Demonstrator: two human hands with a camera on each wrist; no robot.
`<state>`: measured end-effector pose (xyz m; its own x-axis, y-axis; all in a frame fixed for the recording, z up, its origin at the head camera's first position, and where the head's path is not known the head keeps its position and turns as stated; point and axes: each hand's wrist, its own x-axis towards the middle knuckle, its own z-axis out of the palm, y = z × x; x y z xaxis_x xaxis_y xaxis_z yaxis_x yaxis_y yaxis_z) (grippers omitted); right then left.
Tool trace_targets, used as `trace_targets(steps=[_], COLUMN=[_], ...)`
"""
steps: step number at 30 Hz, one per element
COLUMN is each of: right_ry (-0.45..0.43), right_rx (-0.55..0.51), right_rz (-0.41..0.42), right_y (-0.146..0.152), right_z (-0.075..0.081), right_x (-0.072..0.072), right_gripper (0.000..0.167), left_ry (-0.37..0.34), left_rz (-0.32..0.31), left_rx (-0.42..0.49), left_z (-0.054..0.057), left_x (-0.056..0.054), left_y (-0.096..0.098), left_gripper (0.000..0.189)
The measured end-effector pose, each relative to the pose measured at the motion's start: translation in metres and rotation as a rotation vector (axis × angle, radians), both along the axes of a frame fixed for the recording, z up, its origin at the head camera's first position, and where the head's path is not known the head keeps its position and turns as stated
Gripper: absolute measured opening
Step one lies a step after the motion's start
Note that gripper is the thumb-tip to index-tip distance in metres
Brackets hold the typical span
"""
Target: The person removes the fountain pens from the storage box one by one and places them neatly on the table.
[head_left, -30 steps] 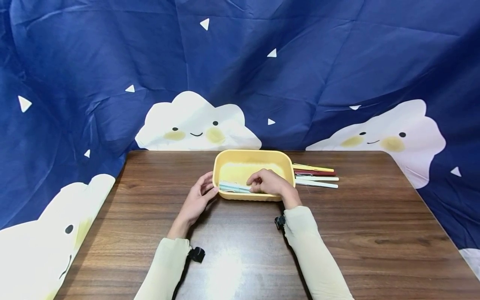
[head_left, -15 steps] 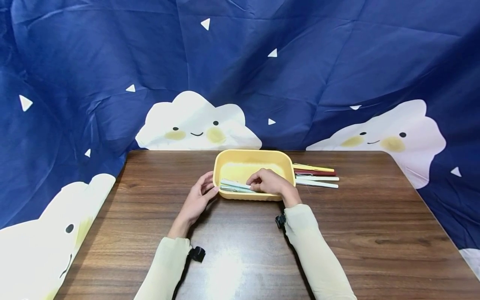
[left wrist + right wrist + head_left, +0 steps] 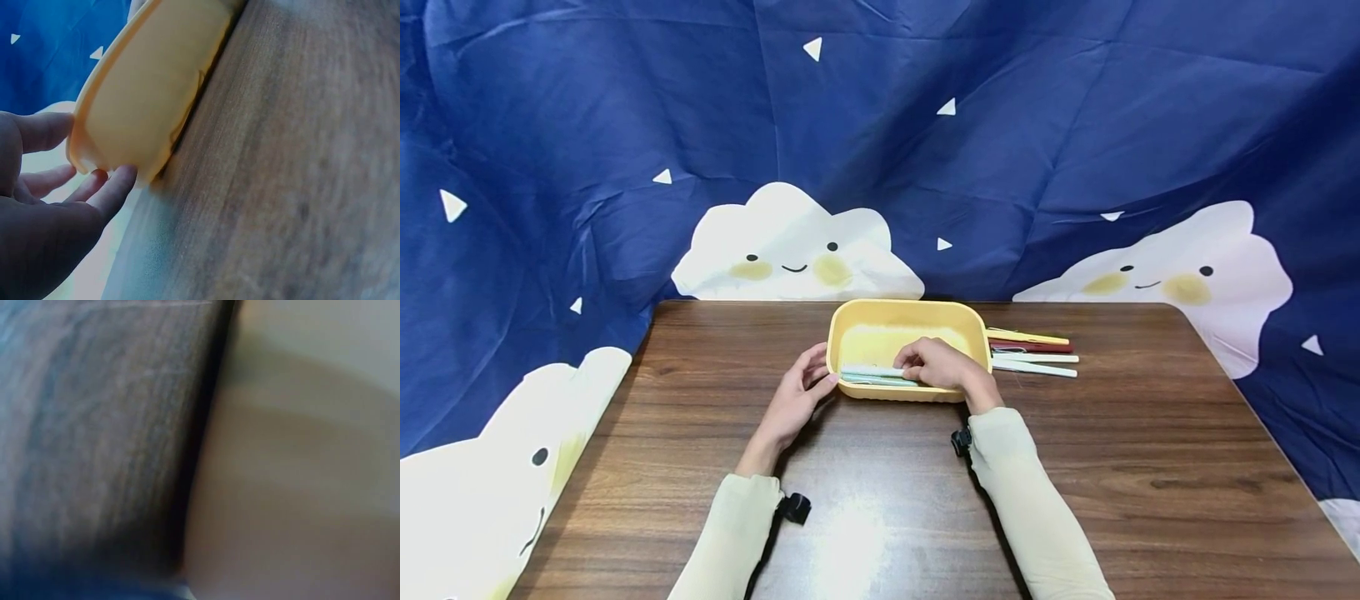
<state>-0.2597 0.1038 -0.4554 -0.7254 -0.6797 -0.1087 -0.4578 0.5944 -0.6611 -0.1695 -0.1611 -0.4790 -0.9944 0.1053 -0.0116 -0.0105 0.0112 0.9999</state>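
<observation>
Pale blue pen: half a second ago it slanted across the yellow storage box (image 3: pixel 917 396), left end tipped toward the far side; now the pale blue pen (image 3: pixel 871 371) lies nearly level, that end lowered toward the near wall.
Teal pen: the teal pen (image 3: pixel 880 380) shows farther to the right beneath the fingertips than a second ago, when the thumb covered that stretch.
Right hand: the thumb of the right hand (image 3: pixel 938 365) has lifted slightly off the near wall.
Right sleeve: the cuff of the right sleeve (image 3: pixel 1030 500) has slid slightly forward.
</observation>
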Motion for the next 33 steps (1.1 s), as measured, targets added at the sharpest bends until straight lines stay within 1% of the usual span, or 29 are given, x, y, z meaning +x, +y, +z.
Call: trace_targets(steps=[4,9,15,21,28,33], right_ry=[0.026,0.025,0.089,0.134,0.133,0.157], right_rx=[0.011,-0.003,-0.030,-0.045,-0.093,-0.124], right_rz=[-0.010,-0.050,-0.060,-0.083,-0.099,-0.091], right_y=[0.002,0.005,0.009,0.016,0.026,0.033], right_z=[-0.001,0.004,0.013,0.017,0.021,0.025], right_x=[0.000,0.003,0.006,0.009,0.013,0.017], right_gripper=[0.013,0.013,0.011,0.010,0.008,0.009], left_ry=[0.001,0.006,0.003,0.005,0.000,0.002], left_rz=[-0.001,-0.002,0.000,-0.003,0.000,0.002], left_rx=[0.008,0.014,0.016,0.014,0.008,-0.005], left_z=[0.000,0.001,0.001,0.000,0.001,0.001], left_x=[0.000,0.001,0.001,0.001,0.001,0.001], left_y=[0.001,0.001,0.001,0.001,0.001,0.001], left_gripper=[0.058,0.059,0.059,0.059,0.059,0.059])
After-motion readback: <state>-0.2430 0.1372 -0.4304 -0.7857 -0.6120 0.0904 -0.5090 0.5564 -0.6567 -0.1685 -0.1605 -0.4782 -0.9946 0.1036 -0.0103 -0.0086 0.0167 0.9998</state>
